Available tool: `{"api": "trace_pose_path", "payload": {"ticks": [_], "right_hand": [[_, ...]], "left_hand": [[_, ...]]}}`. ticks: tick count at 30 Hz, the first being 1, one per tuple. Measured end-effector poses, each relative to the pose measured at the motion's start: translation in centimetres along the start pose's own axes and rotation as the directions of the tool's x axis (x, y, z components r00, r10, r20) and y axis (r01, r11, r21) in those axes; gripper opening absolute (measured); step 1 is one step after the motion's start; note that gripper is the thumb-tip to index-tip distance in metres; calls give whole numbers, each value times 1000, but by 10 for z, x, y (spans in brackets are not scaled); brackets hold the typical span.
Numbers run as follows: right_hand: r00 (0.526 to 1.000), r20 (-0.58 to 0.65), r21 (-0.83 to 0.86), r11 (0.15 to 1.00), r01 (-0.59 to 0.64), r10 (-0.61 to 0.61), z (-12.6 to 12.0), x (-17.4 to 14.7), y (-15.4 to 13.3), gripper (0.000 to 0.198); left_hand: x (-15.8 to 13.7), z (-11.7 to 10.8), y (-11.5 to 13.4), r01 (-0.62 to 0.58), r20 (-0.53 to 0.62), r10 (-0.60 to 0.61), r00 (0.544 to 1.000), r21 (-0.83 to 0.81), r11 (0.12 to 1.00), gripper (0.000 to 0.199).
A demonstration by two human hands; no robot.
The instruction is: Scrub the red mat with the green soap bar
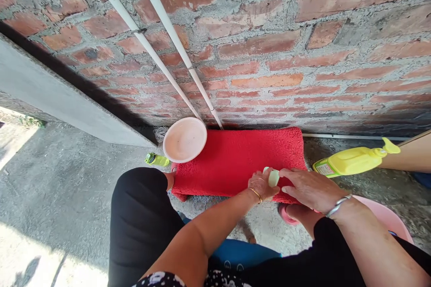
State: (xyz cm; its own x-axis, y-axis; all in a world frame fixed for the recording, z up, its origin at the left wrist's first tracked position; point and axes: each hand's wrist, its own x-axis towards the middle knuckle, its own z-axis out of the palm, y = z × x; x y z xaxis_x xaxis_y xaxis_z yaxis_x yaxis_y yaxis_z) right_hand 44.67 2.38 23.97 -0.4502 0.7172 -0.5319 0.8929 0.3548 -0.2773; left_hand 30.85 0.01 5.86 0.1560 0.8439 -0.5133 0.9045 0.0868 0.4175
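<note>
We see the left hand (263, 184), with a thin gold bracelet, close its fingers around a small, pale green, smooth piece with rounded edges (274, 178). This piece is held just above the front part of a long red cloth with rough, towel-like pile (222, 154), toward its right end. The right hand (299, 184), with a silver bangle, comes very near from the other side; its thumb and fingers stand apart, and they seem to hold nothing. Whether a fingertip touches the piece, we cannot tell.

We judge that the step in hand is to handle this small piece between both hands. The next move, in our opinion, calls for a firm left grip and a light right one, because such a smooth surface could slip.

The cloth hangs over a low, flat support and folds thickly at its front edge. At its left end is a round, pale pink, smooth basin (185, 140), apparently of plastic. On the right, a glossy yellow bottle with a pump-like top (350, 161) leans over the grey, grainy concrete floor (77, 175).
</note>
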Motion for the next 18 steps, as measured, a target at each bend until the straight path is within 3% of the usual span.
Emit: {"api": "trace_pose_path", "payload": {"ticks": [4, 6, 9, 12, 13, 15, 18], "right_hand": [[999, 45, -13, 1000, -15, 15, -3, -6, -3, 28], [999, 39, -15, 1000, -11, 12, -3, -8, 0, 28], [999, 37, -4, 1000, 5, -5, -2, -7, 5, 27], [999, 41, 18, 1000, 11, -11, -1, -5, 7, 28], [999, 45, 22, 1000, 5, -6, -1, -3, 7, 29], [999, 53, 15, 1000, -12, 11, 1, -1, 7, 29], [999, 36, -12, 1000, -16, 17, 4, 4, 8, 26]], "left_hand": [[13, -40, -55, 272, -132, -271, 953, -10, 962, 72], [19, -67, -93, 430, -215, -425, 880, -24, 903, 70], [25, -99, -135, 615, -288, -619, 731, -115, 780, 69], [33, -107, -138, 703, -255, -734, 629, -214, 678, 72], [36, -102, -129, 705, -244, -738, 629, -222, 674, 71], [40, -78, -98, 655, -231, -682, 694, -193, 731, 70], [35, -17, -35, 378, -140, -392, 910, -116, 919, 65]]}}
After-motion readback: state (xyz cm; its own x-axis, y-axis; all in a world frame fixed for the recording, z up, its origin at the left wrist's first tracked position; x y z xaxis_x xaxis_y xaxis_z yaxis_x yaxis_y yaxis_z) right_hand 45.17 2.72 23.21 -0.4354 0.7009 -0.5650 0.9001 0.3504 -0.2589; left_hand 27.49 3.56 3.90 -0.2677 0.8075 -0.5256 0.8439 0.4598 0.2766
